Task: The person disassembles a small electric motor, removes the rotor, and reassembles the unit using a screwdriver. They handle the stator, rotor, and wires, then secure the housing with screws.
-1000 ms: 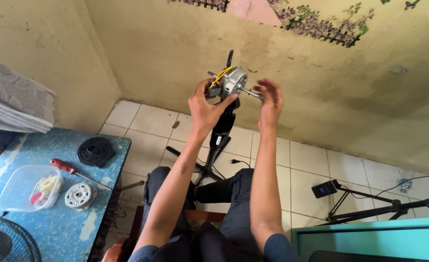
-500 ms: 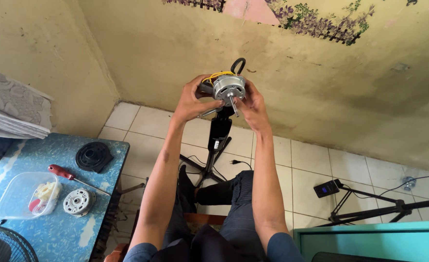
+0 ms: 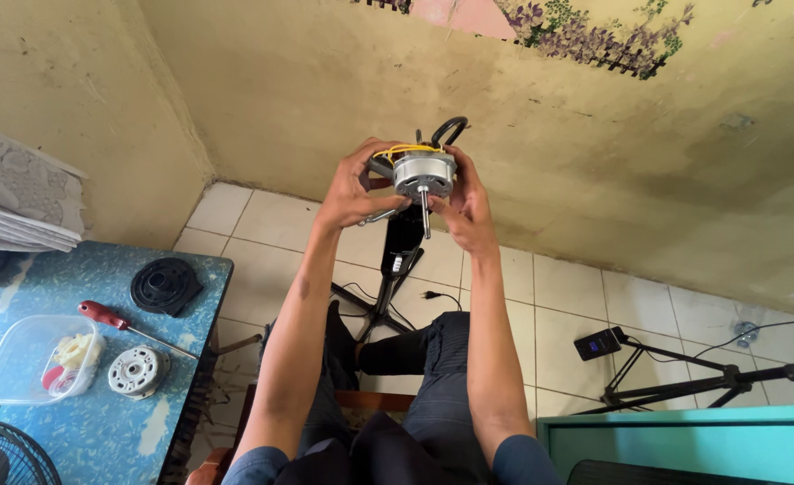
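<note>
I hold a small silver electric fan motor [image 3: 424,173] up in front of me with both hands, its steel shaft pointing down toward me. Yellow wires and a black cable loop stick out of its top. My left hand [image 3: 354,189] grips the motor's left side. My right hand [image 3: 465,202] cups its right side, fingers near the shaft. Below the motor stands a black fan stand [image 3: 401,247] on the tiled floor.
A blue table [image 3: 74,395] at left carries a red-handled screwdriver [image 3: 114,320], a black round part [image 3: 164,285], a silver motor cover [image 3: 136,371] and a clear plastic tub [image 3: 29,359]. A fan grille [image 3: 2,454] sits at bottom left. A tripod [image 3: 702,382] lies at right, a teal surface [image 3: 684,445] below it.
Both hands have closed in around the motor and turned it, so its shaft now points down toward me; a second ago my right hand was open beside it.
</note>
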